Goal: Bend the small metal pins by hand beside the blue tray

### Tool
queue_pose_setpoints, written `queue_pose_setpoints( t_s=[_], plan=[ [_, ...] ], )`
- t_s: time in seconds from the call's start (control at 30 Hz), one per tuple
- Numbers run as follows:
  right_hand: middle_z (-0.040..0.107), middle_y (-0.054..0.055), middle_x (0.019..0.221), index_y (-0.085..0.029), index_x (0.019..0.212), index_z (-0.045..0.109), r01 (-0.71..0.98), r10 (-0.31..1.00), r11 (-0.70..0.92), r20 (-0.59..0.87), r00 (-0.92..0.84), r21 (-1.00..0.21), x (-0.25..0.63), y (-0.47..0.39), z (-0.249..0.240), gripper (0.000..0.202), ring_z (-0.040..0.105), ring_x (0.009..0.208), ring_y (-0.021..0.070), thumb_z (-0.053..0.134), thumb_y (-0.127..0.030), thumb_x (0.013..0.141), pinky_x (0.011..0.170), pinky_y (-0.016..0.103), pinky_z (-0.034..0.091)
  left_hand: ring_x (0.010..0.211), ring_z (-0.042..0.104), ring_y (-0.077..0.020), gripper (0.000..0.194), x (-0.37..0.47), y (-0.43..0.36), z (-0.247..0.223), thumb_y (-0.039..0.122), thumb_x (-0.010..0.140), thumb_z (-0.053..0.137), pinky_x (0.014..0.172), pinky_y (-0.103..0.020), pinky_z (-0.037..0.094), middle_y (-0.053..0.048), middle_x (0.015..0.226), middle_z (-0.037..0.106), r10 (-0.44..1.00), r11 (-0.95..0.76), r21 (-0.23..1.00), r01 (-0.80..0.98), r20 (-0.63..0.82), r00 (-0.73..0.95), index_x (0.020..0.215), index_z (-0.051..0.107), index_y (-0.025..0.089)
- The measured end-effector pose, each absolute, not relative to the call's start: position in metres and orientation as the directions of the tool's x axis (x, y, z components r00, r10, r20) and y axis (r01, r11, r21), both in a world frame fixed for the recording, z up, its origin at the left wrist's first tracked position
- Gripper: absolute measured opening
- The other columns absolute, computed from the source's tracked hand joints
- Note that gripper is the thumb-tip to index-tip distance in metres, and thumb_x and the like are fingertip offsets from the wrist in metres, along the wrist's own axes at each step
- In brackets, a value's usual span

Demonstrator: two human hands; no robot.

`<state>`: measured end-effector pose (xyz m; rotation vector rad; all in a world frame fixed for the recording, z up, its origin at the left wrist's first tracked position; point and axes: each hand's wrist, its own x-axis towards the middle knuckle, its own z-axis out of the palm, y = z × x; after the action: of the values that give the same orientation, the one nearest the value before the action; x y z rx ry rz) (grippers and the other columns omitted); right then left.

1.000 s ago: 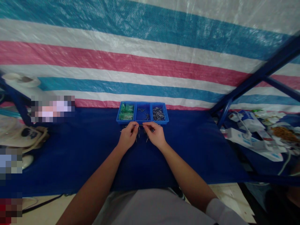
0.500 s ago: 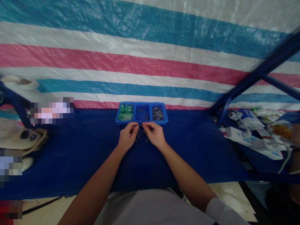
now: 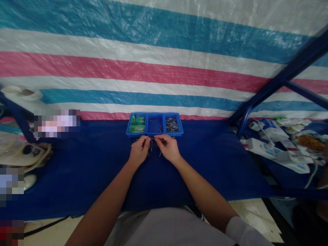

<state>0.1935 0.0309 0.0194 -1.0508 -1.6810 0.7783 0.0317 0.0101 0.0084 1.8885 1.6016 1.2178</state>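
My left hand and my right hand meet over the blue table, just in front of three joined blue bins. Both are closed in a pinch on a thin metal pin that spans the small gap between the fingertips. Several more thin metal pins lie on the table under and between the hands. Green packets fill the left bin, a few pins lie in the middle bin, and the right bin holds a pile of short metal pins.
Behind the blue table hangs a striped tarp. A blue metal frame rises at the right, with a white power strip, cables and bags beyond it. Baskets and a white roll are at the left.
The fingertips of my left hand have drawn slightly closer together around the pin. My right fingertips have shifted slightly left. The bins look the same.
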Motion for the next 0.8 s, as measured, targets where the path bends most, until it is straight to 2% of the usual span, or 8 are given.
queue_pose_setpoints(
  t_s=[0.23, 0.6, 0.8],
  plan=[
    [0.071, 0.005, 0.085, -0.022, 0.093, 0.073, 0.271, 0.917, 0.399, 0.378, -0.128, -0.876, 0.1940, 0.0327, 0.0185, 0.017, 0.062, 0.067, 0.0155, 0.059, -0.029, 0.085, 0.064, 0.029, 0.051, 0.048, 0.047, -0.0083, 0.024, 0.0320, 0.0110, 0.0036, 0.038, 0.090, 0.051, 0.051, -0.020, 0.038, 0.007, 0.057, 0.050, 0.921, -0.288, 0.776, 0.561, 0.386, -0.061, 0.104, 0.059, 0.021],
    [0.070, 0.004, 0.084, -0.021, 0.094, 0.072, 0.303, 0.894, 0.447, 0.420, -0.153, -0.842, 0.1934, 0.0317, 0.0182, 0.016, 0.062, 0.070, 0.0143, 0.059, -0.026, 0.085, 0.064, 0.027, 0.050, 0.055, 0.051, -0.0087, 0.025, 0.0310, 0.0112, 0.0072, 0.038, 0.092, 0.046, 0.057, -0.020, 0.040, 0.004, 0.066, 0.057, 0.922, -0.291, 0.749, 0.595, 0.385, -0.034, 0.094, 0.062, 0.019],
    [0.069, 0.004, 0.082, -0.020, 0.094, 0.072, 0.322, 0.882, 0.471, 0.441, -0.164, -0.821, 0.1933, 0.0313, 0.0188, 0.015, 0.061, 0.068, 0.0140, 0.060, -0.024, 0.086, 0.063, 0.026, 0.049, 0.050, 0.048, -0.0084, 0.027, 0.0316, 0.0093, 0.0072, 0.039, 0.093, 0.044, 0.052, -0.020, 0.036, 0.005, 0.057, 0.051, 0.939, -0.255, 0.766, 0.590, 0.341, -0.037, 0.086, 0.059, 0.018]
  ],
)
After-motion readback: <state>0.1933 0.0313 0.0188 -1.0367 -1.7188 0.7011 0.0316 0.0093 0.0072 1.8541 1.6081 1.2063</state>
